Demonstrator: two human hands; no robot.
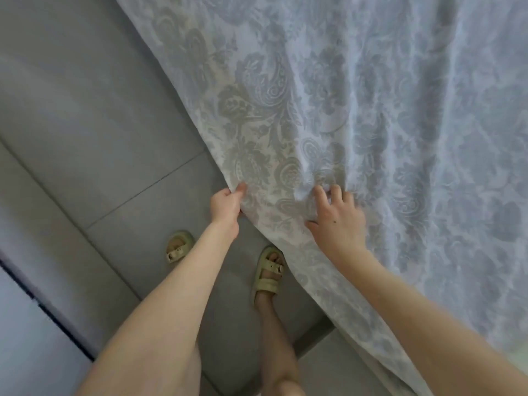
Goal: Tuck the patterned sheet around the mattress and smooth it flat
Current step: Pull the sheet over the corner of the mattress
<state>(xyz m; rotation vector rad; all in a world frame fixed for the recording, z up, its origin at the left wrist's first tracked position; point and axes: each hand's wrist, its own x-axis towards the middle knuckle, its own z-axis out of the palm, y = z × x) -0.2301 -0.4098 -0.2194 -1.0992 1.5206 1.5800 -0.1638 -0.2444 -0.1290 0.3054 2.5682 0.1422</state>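
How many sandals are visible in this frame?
2: one pale green buckled sandal on the grey tile floor, partly behind the left arm; the other beside the patterned sheet's edge.

One view, worn on the head, looking steeply down. It sits close over the left hand [225, 207] and right hand [337, 222] at the sheet [371, 110] edge, floor [85, 138] below.

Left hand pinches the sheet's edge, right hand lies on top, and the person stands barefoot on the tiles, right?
Not barefoot: the head view shows sandals on both feet. The rest holds: left hand pinching the sheet edge, right hand on top, tiles underfoot.
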